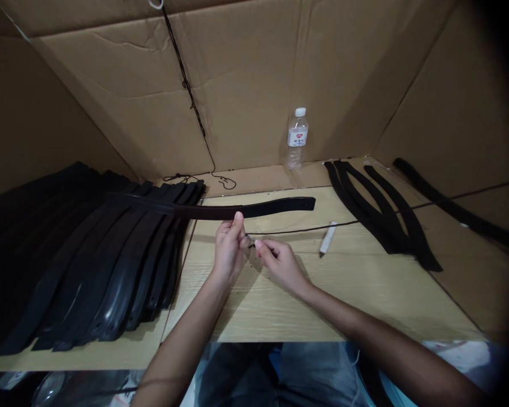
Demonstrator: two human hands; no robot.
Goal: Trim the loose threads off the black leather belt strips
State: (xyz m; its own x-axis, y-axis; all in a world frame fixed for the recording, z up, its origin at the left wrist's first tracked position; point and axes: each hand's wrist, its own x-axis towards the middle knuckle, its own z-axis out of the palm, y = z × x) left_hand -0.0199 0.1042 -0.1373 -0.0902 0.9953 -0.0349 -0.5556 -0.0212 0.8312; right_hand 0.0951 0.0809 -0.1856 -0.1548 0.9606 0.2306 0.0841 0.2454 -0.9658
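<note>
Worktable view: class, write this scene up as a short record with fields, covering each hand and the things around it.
Left hand: holds curved black strip
Right hand: fingertips pinched near left hand; item between them too small to identify
Dark cord: stretches from left hand past right picture edge
Left side: overlapping black strips
Right side: loose black strips
Beyond hands: labelled clear plastic bottle, upright

Single head view, worn by the person: looks forward and down over the counter [365,294] from its near edge, lap at 6 o'clock, cardboard wall [246,85] at 12. Close enough that both forearms enter from 5 and 7 o'clock. One view only, so nothing shared.
</note>
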